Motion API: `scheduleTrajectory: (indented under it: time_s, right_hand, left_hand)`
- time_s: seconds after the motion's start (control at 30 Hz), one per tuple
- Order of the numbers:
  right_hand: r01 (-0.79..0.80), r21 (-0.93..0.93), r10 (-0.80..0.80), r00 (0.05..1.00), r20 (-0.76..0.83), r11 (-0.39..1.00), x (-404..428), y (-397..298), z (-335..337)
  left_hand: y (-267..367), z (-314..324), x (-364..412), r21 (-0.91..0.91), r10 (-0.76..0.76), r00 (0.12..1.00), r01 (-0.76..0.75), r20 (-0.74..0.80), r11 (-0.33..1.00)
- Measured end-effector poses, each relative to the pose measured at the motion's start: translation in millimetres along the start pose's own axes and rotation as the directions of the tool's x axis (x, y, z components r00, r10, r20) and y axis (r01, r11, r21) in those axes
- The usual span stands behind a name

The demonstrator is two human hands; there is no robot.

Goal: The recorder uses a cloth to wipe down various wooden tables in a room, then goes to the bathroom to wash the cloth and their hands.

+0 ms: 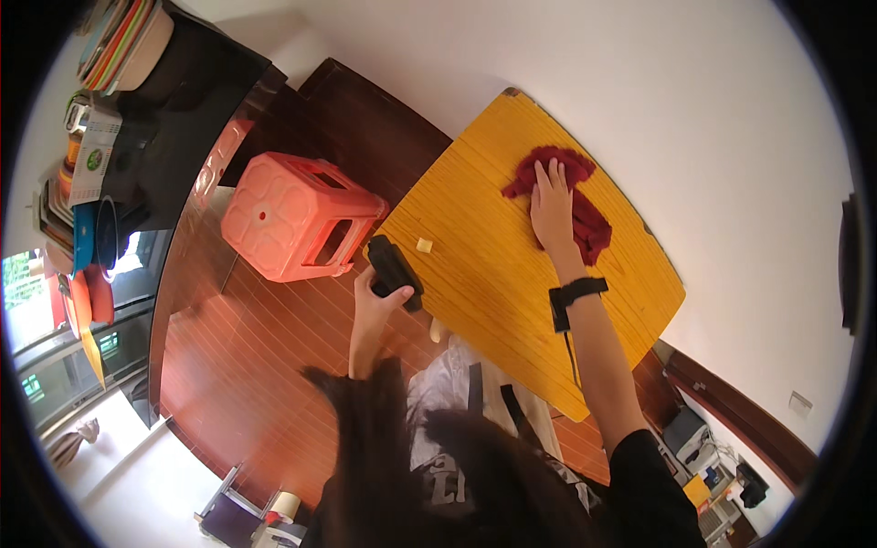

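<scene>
My right hand (552,209) lies palm down on a crumpled dark red cloth (590,229), its fingers stretched out over the folds. The cloth rests on a yellow wood-grain tabletop (493,294). A black strap with a small black box (560,309) and a cable is around my right wrist. In my left hand (377,298) is a black, elongated object (396,270), held at the table's left edge; its exact kind is unclear. Close by on the tabletop sits a small pale yellow block (425,245).
A pink plastic stool (288,216) stands left of the table on the reddish-brown floor (226,363). Farther left, a dark counter (185,89) bears stacked basins (130,48) and a white basket (96,157). A white wall (740,171) borders the table's far right side.
</scene>
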State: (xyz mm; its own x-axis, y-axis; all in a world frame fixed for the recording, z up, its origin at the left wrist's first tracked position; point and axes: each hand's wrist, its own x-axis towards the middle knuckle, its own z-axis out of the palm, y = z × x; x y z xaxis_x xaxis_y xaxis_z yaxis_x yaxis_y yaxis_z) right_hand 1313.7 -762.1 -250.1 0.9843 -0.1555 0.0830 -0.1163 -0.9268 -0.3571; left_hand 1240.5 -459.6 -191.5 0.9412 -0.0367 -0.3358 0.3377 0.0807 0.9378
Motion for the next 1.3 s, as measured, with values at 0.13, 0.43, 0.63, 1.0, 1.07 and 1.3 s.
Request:
scheduleTrajectory:
  time_s: [0.13,0.43,0.63,1.0,1.07,1.3]
  right_hand:
    - [0.007,-0.014,-0.007,1.0,0.007,1.0,36,-8,11]
    - [0.029,-0.035,-0.032,0.997,-0.067,0.999,63,-11,21]
    - [0.048,-0.031,-0.05,0.995,-0.091,0.998,63,-13,18]
    - [0.065,0.018,-0.06,0.98,-0.187,0.998,79,-18,32]
    - [0.063,-0.003,-0.062,0.966,-0.249,0.998,100,-15,34]
    - [0.418,0.289,-0.447,0.894,0.038,0.861,41,-91,36]
  left_hand:
    - [11,-3,25,0.141,-0.01,0.987,-0.013,0.162,0.99]
    - [21,8,62,0.443,0.074,0.838,-0.358,0.541,0.822]
    - [-12,13,74,0.376,0.107,0.828,-0.361,0.55,0.854]
    - [-27,-1,54,0.055,-0.067,0.928,0.051,0.366,0.997]
    - [-22,-4,39,-0.055,-0.113,0.93,0.141,0.35,0.988]
    - [-10,-41,1,-0.26,0.196,0.954,-0.135,0.227,0.956]
